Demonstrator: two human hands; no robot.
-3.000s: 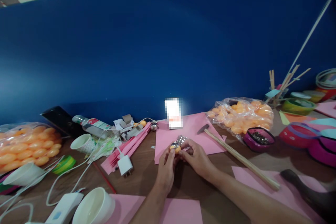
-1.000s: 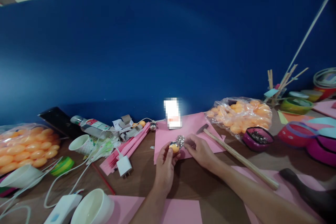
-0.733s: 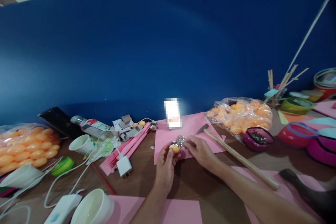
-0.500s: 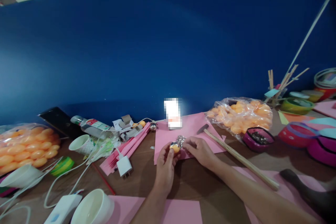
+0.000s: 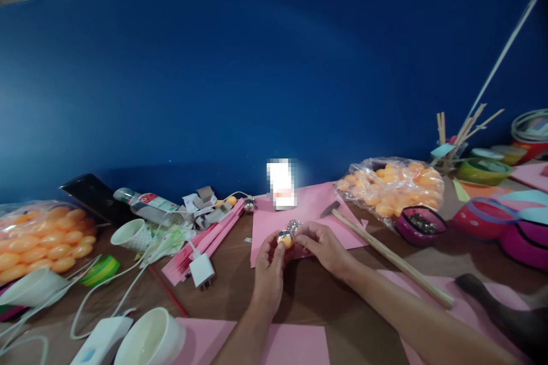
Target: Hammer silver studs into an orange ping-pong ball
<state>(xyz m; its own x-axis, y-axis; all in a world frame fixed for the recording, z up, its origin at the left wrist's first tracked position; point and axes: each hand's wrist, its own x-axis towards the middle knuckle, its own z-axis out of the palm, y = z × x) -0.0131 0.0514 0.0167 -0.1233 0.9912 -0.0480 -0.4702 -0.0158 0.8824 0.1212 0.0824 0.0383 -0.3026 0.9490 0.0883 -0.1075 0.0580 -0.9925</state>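
Observation:
My left hand (image 5: pixel 270 256) is closed round an orange table tennis ball (image 5: pixel 285 242) whose top is covered with shiny silver bits. Just right of it, my right hand (image 5: pixel 321 242) has its thumb and forefinger pinched together beside the ball; what they hold, if anything, is too small to make out. A cluster of small silver pieces (image 5: pixel 294 224) shows behind the ball, over a sheet of pink paper (image 5: pixel 268 219). On that sheet's right side lies a hammer (image 5: pixel 385 254) with a wooden handle, its dark head toward the back.
Bags of orange balls stand at left (image 5: pixel 47 234) and back right (image 5: pixel 398 182). A magenta bowl (image 5: pixel 422 225) holds small metal pieces. White cups (image 5: pixel 148 336), cables, a charger (image 5: pixel 201 270) and a bottle (image 5: pixel 149 205) crowd the left. A blue wall (image 5: pixel 274 68) rises behind.
My right hand has shifted very slightly left, closer to the ball. My left hand still grips the ball in about the same place.

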